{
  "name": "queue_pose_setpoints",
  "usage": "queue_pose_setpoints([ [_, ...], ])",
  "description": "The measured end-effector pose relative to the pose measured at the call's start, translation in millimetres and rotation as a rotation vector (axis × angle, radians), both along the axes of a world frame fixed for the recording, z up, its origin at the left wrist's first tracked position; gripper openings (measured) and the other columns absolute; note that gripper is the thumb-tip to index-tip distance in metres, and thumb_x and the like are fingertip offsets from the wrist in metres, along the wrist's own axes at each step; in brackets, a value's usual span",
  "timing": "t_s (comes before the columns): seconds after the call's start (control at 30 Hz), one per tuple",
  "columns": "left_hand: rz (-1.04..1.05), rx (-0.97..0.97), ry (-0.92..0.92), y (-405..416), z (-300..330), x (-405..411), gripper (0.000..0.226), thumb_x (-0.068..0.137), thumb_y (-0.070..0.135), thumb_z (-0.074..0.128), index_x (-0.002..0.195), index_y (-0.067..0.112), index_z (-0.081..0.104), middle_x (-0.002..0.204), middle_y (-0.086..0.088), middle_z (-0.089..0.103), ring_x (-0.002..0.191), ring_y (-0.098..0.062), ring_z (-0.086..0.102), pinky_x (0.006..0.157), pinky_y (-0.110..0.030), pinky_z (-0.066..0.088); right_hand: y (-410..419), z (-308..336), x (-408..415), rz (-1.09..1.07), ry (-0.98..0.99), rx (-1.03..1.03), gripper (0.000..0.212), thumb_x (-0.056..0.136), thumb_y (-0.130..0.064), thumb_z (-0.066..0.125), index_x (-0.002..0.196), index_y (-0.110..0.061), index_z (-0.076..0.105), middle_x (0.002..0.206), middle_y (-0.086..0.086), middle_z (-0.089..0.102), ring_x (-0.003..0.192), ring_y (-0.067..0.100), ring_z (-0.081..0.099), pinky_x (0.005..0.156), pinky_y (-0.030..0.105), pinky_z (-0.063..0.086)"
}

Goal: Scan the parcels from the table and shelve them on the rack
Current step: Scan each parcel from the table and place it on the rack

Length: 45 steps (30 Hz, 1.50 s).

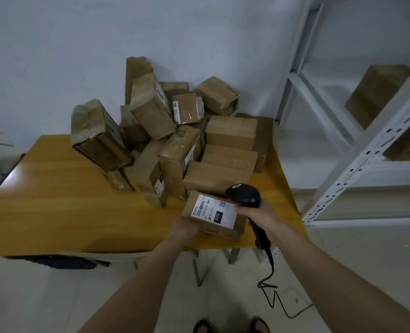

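A yellow wooden table (54, 188) stands against a pale wall, its left part bare. Towards its middle and back a heap of brown cardboard parcels (170, 131) is piled loosely, some upright, some tilted, several leaning on the wall, a few showing white labels.

At the near edge of the table the left hand (186, 227) grips the left end of a small parcel (213, 216), fingers curled under and round it so that it sits between the two hands, just in front of the heap. Its top face carries a white shipping label (214, 210) with a barcode, the code 070-070-A80 and a black patch reading 070. Whether the parcel rests on the table or is lifted just off it, I cannot tell.

Just to the right, the right hand (256, 216) is closed round the handle of a black barcode scanner (243, 195); the scanner's head hangs over the parcel's upper right corner, close to the label, and the thumb lies against the parcel's right edge. A black cable (271, 282) trails from the handle to the floor.

Further right stands a white metal rack (357, 162), with a brown box (377, 92) on one of its shelves, well apart from the hands
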<state>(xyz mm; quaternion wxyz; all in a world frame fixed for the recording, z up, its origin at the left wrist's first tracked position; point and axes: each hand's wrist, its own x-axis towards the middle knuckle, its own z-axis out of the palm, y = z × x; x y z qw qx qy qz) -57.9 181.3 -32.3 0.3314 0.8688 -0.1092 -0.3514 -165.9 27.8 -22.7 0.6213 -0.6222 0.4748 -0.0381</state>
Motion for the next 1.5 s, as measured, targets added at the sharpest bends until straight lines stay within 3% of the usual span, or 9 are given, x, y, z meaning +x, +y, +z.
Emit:
queue_pose_setpoints([
  [0.23, 0.336, -0.282, 0.581, -8, -32, -12, 0.038, 0.089, 0.009, 0.066, 0.124, 0.008, 0.052, 0.116, -0.023, 0.058, 0.124, -0.04, 0.052, 0.102, -0.044, 0.044, -14, -26, 21, 0.117, 0.152, -0.119, 0.041, 0.08, -0.021, 0.077, 0.117, -0.008, 0.063, 0.115, 0.01, 0.066, 0.097, 0.021, 0.058, 0.068, 0.026, 0.049],
  [0.4, 0.459, -0.312, 0.756, -16, -58, -14, 0.052, 0.079, 0.016, 0.079, 0.121, 0.014, 0.049, 0.121, -0.011, 0.055, 0.122, -0.034, 0.053, 0.096, -0.043, 0.047, -17, -41, 24, 0.131, 0.182, -0.151, 0.041, 0.079, -0.02, 0.078, 0.116, -0.007, 0.065, 0.118, 0.012, 0.066, 0.11, 0.026, 0.06, 0.085, 0.032, 0.05],
  [0.67, 0.625, -0.407, 0.857, -23, -79, -15, 0.048, 0.078, 0.008, 0.077, 0.12, 0.01, 0.054, 0.117, -0.015, 0.064, 0.11, -0.033, 0.06, 0.1, -0.047, 0.048, -18, -46, 13, 0.182, 0.128, -0.07, 0.018, 0.078, -0.018, 0.079, 0.09, -0.017, 0.066, 0.086, -0.001, 0.065, 0.092, 0.018, 0.059, 0.077, 0.029, 0.049],
  [0.8, 0.619, -0.376, 0.845, -20, -86, -17, 0.071, 0.065, 0.018, 0.086, 0.126, 0.011, 0.049, 0.124, -0.015, 0.058, 0.121, -0.035, 0.051, 0.104, -0.047, 0.042, -16, -47, 11, 0.251, 0.123, -0.016, 0.022, 0.078, -0.018, 0.079, 0.096, -0.018, 0.066, 0.094, 0.0, 0.066, 0.094, 0.017, 0.06, 0.078, 0.027, 0.048],
  [0.97, 0.609, -0.469, 0.882, -20, -94, -23, 0.062, 0.068, 0.025, 0.082, 0.12, 0.019, 0.048, 0.122, -0.014, 0.058, 0.118, -0.035, 0.052, 0.107, -0.053, 0.038, -17, -47, 9, 0.257, 0.106, 0.014, 0.024, 0.079, -0.02, 0.078, 0.1, -0.017, 0.067, 0.09, 0.0, 0.066, 0.086, 0.013, 0.061, 0.071, 0.024, 0.05],
  [1.07, 0.596, -0.506, 0.877, -23, -93, -30, 0.055, 0.061, 0.029, 0.08, 0.109, 0.022, 0.055, 0.117, -0.013, 0.059, 0.113, -0.034, 0.054, 0.104, -0.053, 0.042, -17, -47, 6, 0.28, 0.087, 0.042, 0.015, 0.079, -0.02, 0.078, 0.087, -0.022, 0.066, 0.08, -0.002, 0.064, 0.073, 0.009, 0.058, 0.056, 0.017, 0.045],
  [1.23, 0.621, -0.688, 0.906, -22, -96, -36, 0.048, 0.071, 0.025, 0.074, 0.117, 0.02, 0.06, 0.109, -0.015, 0.069, 0.103, -0.034, 0.063, 0.086, -0.047, 0.054, -20, -45, 1, 0.301, 0.116, 0.063, 0.017, 0.079, -0.021, 0.078, 0.09, -0.02, 0.066, 0.078, -0.001, 0.064, 0.068, 0.009, 0.058, 0.054, 0.017, 0.044],
  [1.33, 0.588, -0.633, 0.871, -20, -101, -37, 0.057, 0.065, 0.03, 0.081, 0.119, 0.023, 0.061, 0.111, -0.013, 0.07, 0.104, -0.034, 0.063, 0.081, -0.044, 0.053, -22, -46, -1, 0.291, 0.125, 0.073, 0.027, 0.078, -0.023, 0.08, 0.1, -0.017, 0.066, 0.085, 0.0, 0.066, 0.074, 0.012, 0.06, 0.059, 0.02, 0.046],
  [1.5, 0.527, -0.463, 0.843, -15, -101, -43, 0.084, 0.04, 0.048, 0.089, 0.118, 0.028, 0.062, 0.116, -0.008, 0.069, 0.112, -0.033, 0.06, 0.102, -0.052, 0.041, -26, -50, -1, 0.262, 0.113, 0.092, 0.032, 0.075, -0.023, 0.082, 0.102, -0.018, 0.068, 0.097, 0.001, 0.069, 0.093, 0.018, 0.064, 0.082, 0.031, 0.053],
])
